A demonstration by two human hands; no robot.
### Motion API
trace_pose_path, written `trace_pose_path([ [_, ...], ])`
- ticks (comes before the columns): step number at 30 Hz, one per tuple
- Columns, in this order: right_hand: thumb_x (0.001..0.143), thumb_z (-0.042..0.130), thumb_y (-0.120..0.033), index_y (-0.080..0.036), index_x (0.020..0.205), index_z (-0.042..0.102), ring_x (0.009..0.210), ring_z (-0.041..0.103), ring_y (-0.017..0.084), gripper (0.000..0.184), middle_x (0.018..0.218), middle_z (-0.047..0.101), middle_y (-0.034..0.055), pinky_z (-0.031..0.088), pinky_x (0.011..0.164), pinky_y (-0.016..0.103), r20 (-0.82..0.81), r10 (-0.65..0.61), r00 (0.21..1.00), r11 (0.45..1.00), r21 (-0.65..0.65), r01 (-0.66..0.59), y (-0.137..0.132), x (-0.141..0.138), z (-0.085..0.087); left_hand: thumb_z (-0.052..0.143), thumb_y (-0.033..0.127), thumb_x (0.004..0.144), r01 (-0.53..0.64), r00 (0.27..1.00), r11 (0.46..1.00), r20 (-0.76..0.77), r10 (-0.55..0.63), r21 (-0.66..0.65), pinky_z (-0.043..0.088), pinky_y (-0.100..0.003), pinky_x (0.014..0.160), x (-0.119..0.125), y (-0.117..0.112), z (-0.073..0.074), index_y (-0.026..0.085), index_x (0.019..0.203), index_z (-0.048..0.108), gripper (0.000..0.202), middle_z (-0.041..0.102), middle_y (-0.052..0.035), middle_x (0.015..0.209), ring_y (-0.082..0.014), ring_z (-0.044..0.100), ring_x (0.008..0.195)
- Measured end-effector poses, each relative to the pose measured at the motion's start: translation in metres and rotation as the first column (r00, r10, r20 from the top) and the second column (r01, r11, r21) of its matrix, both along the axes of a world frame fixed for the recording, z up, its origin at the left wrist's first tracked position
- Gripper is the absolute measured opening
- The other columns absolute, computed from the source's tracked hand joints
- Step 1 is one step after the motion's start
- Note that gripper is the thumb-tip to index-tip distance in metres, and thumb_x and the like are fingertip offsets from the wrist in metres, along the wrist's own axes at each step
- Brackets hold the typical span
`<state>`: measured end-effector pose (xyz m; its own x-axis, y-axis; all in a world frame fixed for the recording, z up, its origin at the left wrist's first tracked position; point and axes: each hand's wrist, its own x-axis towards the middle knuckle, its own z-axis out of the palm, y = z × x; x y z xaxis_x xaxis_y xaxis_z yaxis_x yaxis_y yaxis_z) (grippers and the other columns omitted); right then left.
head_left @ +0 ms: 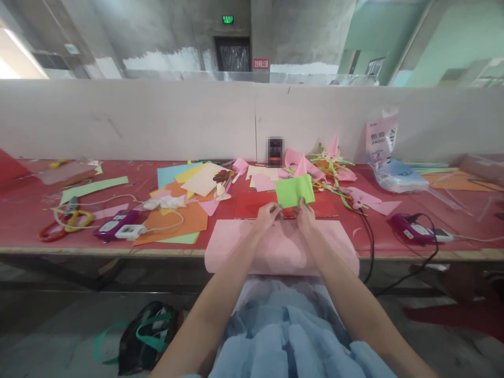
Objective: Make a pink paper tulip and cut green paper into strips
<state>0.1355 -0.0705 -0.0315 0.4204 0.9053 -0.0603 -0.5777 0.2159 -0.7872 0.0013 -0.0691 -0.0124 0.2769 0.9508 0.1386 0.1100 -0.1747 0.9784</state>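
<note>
A bright green sheet of paper, with a crease near its right side, is held up above the table. My right hand pinches its lower edge, the thumb on the near face. At the paper's lower left corner, the fingers of my left hand are drawn together in a pinch; exactly what lies between the fingertips is hard to see. Beneath both wrists, a pink sheet hangs over the table's front edge. Behind it lies a red sheet, partly covered by my hands.
Orange paper and other coloured sheets lie left. Scissors and a purple power strip with cables are farther left. Pink and green paper pieces pile up behind right. A plastic bag and another purple strip stand right.
</note>
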Motion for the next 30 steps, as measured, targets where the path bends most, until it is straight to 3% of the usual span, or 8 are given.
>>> trace_pose_path([
  [5, 0.056, 0.073, -0.033, -0.018, 0.078, 0.056, 0.066, 0.06, 0.009, 0.031, 0.08, 0.064, -0.0019, 0.051, 0.057, 0.02, -0.073, 0.028, 0.997, 1.0, 0.013, -0.027, -0.0005, 0.0025, 0.0004, 0.051, 0.027, 0.076, -0.036, 0.998, 0.999, 0.046, 0.035, 0.018, 0.047, -0.022, 0.054, -0.0015, 0.0039, -0.0036, 0.017, 0.063, 0.05, 0.016, 0.058, 0.0019, 0.053, -0.0099, 0.057, 0.05],
  [10, 0.061, 0.069, -0.03, -0.021, 0.087, 0.057, 0.076, 0.062, 0.011, 0.029, 0.09, 0.064, -0.0024, 0.052, 0.064, 0.024, -0.068, 0.114, 0.991, 0.99, 0.086, -0.108, -0.0002, 0.0045, -0.0008, 0.051, 0.03, 0.075, -0.111, 0.991, 0.991, 0.089, 0.104, 0.07, 0.047, -0.023, 0.055, -0.0039, 0.0054, -0.0043, 0.017, 0.064, 0.049, 0.017, 0.059, 0.0016, 0.054, -0.01, 0.057, 0.049],
  [15, 0.065, 0.059, -0.022, -0.024, 0.092, 0.049, 0.08, 0.064, 0.013, 0.029, 0.085, 0.066, -0.0018, 0.052, 0.07, 0.028, -0.154, 0.022, 0.988, 0.999, 0.053, -0.014, 0.0018, 0.0081, -0.0009, 0.048, 0.027, 0.077, -0.173, 0.984, 0.975, 0.059, 0.166, 0.136, 0.046, -0.022, 0.056, -0.0067, 0.0047, -0.0025, 0.017, 0.065, 0.049, 0.016, 0.06, 0.0009, 0.057, -0.0101, 0.058, 0.051],
  [18, 0.065, 0.057, -0.02, -0.024, 0.085, 0.044, 0.079, 0.065, 0.014, 0.024, 0.079, 0.066, -0.0023, 0.052, 0.069, 0.029, -0.156, -0.026, 0.987, 0.998, 0.052, 0.034, 0.0014, 0.0088, -0.0004, 0.048, 0.025, 0.077, -0.19, 0.982, 0.97, 0.041, 0.185, 0.153, 0.046, -0.022, 0.056, -0.008, 0.0047, -0.0019, 0.018, 0.065, 0.049, 0.015, 0.06, 0.001, 0.057, -0.0105, 0.058, 0.052],
  [24, 0.063, 0.059, -0.025, -0.022, 0.08, 0.052, 0.08, 0.063, 0.015, 0.019, 0.084, 0.063, -0.003, 0.052, 0.064, 0.027, -0.041, 0.065, 0.997, 0.997, 0.035, -0.063, -0.0004, 0.005, 0.0005, 0.048, 0.025, 0.077, -0.157, 0.987, 0.974, 0.01, 0.157, 0.163, 0.046, -0.023, 0.057, -0.0069, 0.0068, -0.0056, 0.018, 0.064, 0.049, 0.014, 0.06, 0.0011, 0.057, -0.0109, 0.059, 0.053],
  [30, 0.064, 0.057, -0.023, -0.025, 0.091, 0.055, 0.078, 0.062, 0.013, 0.027, 0.087, 0.063, -0.0047, 0.051, 0.063, 0.025, -0.056, 0.038, 0.998, 0.999, 0.015, -0.038, 0.0022, 0.0077, -0.0013, 0.047, 0.03, 0.077, -0.115, 0.993, 0.981, 0.008, 0.115, 0.153, 0.047, -0.023, 0.057, -0.0056, 0.0061, -0.0064, 0.019, 0.065, 0.05, 0.017, 0.06, 0.0011, 0.057, -0.0111, 0.058, 0.053],
])
